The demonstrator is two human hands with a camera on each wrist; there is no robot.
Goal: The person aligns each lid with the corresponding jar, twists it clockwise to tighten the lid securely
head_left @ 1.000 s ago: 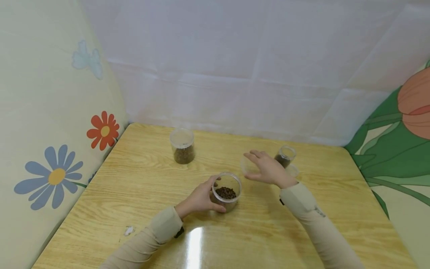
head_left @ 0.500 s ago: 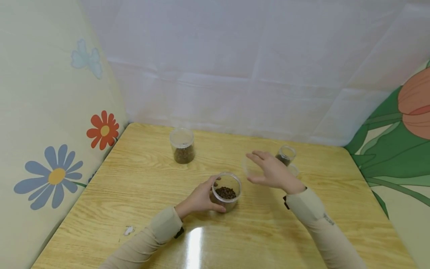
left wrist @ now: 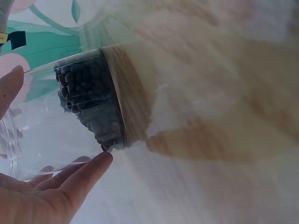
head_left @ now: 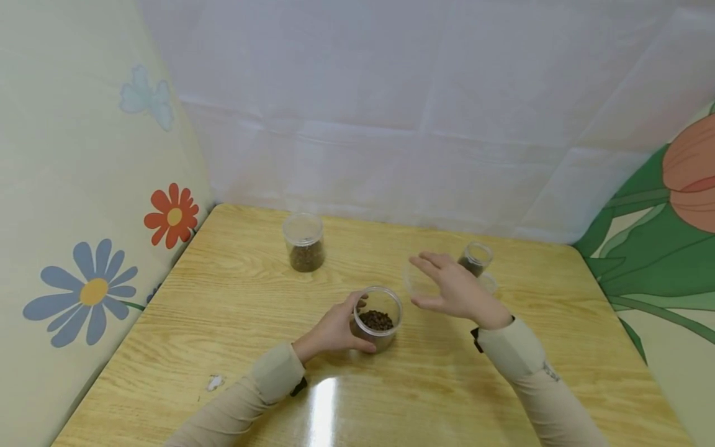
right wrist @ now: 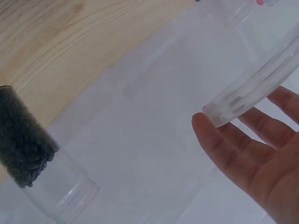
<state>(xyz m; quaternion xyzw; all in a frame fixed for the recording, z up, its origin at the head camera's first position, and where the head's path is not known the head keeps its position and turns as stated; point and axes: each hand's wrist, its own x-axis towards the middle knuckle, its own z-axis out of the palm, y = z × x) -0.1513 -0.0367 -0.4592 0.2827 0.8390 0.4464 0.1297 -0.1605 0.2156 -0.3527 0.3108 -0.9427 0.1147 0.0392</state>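
My left hand [head_left: 335,326] grips a clear jar [head_left: 377,338] without a lid, thumb on the near side and fingers around the far side. Dark brown beans [left wrist: 88,102] fill its lower part; they lie in a slope, as the left wrist view shows. To its right, my right hand [head_left: 455,288] holds a clear round lid [right wrist: 257,84] by its edge, thumb and fingers spread across it. In the head view the lid is faint against the table. Behind the right hand stands a narrow clear jar [right wrist: 32,149] with dark contents, partly hidden by that hand.
A larger clear jar [head_left: 304,242], part filled with brown bits, stands at the back left of the wooden table [head_left: 257,261]. Another clear lid [head_left: 488,284] lies near the narrow jar. A white cloth [head_left: 357,124] hangs behind, and a flowered panel [head_left: 112,186] rises on the left.
My right hand has shifted slightly right and toward me with the lid over the first half second, then stays nearly still. The left hand and its jar hold their place.
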